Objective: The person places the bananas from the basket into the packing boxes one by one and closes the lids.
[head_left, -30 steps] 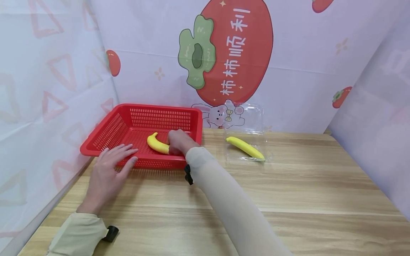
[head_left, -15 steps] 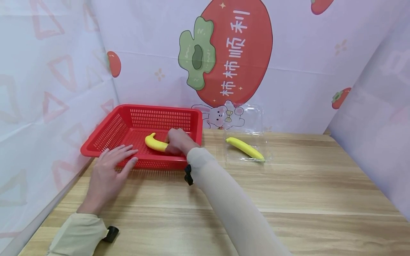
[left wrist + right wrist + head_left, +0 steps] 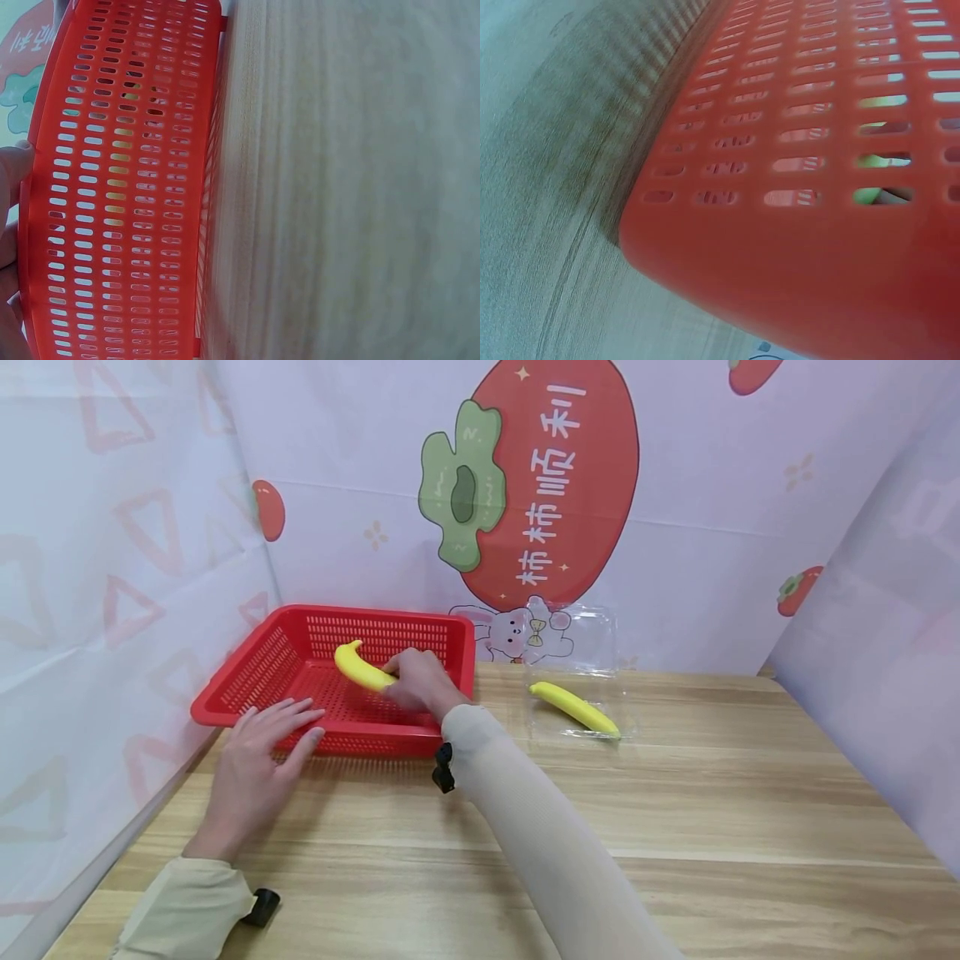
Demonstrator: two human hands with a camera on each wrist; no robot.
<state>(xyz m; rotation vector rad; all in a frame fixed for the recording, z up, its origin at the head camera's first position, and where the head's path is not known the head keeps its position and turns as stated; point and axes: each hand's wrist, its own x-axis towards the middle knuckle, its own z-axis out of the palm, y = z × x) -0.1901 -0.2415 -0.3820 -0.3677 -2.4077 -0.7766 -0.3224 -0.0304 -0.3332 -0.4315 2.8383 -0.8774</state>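
A yellow banana is gripped at its right end by my right hand, inside the red slotted basket. The banana's stem end points to the upper left, and it looks raised off the basket floor. My left hand rests at the basket's near rim, fingers extended over the edge. In the left wrist view its fingers sit by the rim, and yellow shows through the slots. From the right wrist the basket wall covers most of the right hand.
To the right of the basket, a clear plastic clamshell box stands with its lid raised against the backdrop. A second yellow banana lies in it. The wooden table extends right and forward; patterned cloth walls enclose it.
My right hand has lifted the banana up and slightly away from the basket floor, its stem end rising to the upper left. The left hand has stayed in place.
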